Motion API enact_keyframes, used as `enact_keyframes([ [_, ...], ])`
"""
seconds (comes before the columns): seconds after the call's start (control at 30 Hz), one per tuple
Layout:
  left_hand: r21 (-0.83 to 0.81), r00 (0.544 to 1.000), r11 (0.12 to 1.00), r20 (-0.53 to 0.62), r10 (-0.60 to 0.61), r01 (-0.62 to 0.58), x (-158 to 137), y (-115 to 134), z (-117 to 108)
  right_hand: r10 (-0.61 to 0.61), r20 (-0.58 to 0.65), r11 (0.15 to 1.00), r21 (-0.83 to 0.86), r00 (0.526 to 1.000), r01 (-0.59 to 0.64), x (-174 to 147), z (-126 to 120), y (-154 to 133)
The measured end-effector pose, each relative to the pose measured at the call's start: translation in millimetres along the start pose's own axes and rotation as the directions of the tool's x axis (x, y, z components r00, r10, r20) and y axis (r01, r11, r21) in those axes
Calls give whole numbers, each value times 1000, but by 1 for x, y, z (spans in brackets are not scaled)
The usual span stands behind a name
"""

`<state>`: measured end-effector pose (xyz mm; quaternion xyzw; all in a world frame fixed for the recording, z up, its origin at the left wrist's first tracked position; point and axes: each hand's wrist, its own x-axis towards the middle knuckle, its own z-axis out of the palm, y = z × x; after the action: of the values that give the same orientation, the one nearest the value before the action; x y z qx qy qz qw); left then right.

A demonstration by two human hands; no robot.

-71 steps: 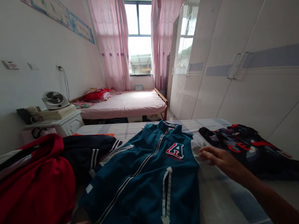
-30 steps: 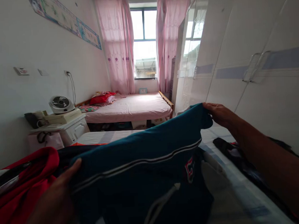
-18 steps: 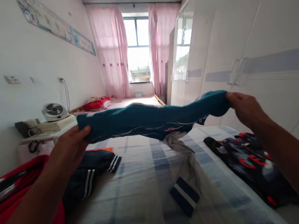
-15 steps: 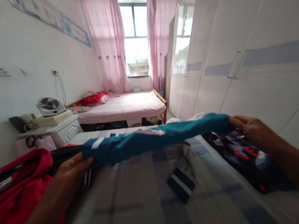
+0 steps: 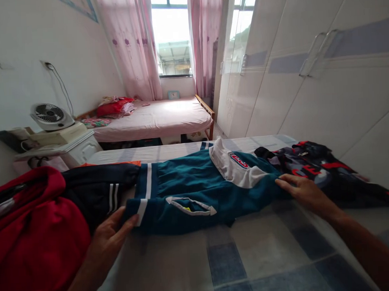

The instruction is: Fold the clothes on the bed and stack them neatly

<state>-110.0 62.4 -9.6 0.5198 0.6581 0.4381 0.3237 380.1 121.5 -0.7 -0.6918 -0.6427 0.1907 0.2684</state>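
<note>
A teal jacket with a white-striped navy hem lies stretched across the checked bed before me. On its near side is a pocket edged in white, and a white panel with a red and navy letter patch is bunched near the top. My left hand pinches the near corner of the striped hem. At the other end, my right hand grips the upper edge of the same garment between thumb and fingers. Its sleeves are mostly hidden.
At left are a red garment and a navy one with white stripes. A dark patterned garment lies at right. Beyond stand a pink-sheeted bed, a fan on a cabinet, and a white wardrobe.
The jacket has come down from being held up taut to lying spread on the bed, front now visible. Both hands still hold it, and my view has tilted downward.
</note>
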Motion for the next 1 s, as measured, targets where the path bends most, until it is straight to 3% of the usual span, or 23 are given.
enact_keyframes([
  [0.13, -4, 997, 997, 4, -74, 74, -7, -23, -15, 16, -54, 992, 125, 998, -9, -12, -3, -1],
  [0.27, 65, 973, 973, 49, -226, 223, -2, -54, -18, -33, 1, 990, -134, 999, 33, -15, 8, 5],
  [0.4, 306, 997, 949, 4, -82, 77, -2, -51, -13, -41, -1, 951, -308, 999, 38, -12, 15, 2],
  [0.5, 389, 1000, 921, 6, -22, 18, -7, -41, -8, -4, -4, 895, -445, 1000, 2, -13, 15, 3],
  [0.6, 541, 1000, 841, 20, -22, 8, -9, -38, -5, 55, -14, 837, -544, 998, -54, -16, 18, 4],
  [0.67, 651, 998, 757, 7, 66, -55, -11, -35, -4, 22, -43, 816, -576, 999, -42, -19, 17, -3],
  [0.73, 712, 950, 666, 7, 311, -223, -13, -28, -3, -137, -142, 823, -567, 980, 33, -23, 15, -18],
  [0.83, 654, 769, 521, 150, 621, -548, -18, -14, 7, -487, -232, 806, -490, 842, 332, -29, 15, -50],
  [0.9, 603, 684, 422, 305, 663, -677, -19, -10, 20, -650, -162, 720, -444, 743, 533, -28, 24, -63],
  [0.93, 597, 659, 371, 381, 649, -711, -18, -11, 27, -693, -97, 675, -436, 715, 595, -27, 33, -64],
  [1.0, 613, 648, 298, 492, 581, -732, -14, -21, 39, -692, 32, 633, -453, 721, 628, -21, 56, -54],
])
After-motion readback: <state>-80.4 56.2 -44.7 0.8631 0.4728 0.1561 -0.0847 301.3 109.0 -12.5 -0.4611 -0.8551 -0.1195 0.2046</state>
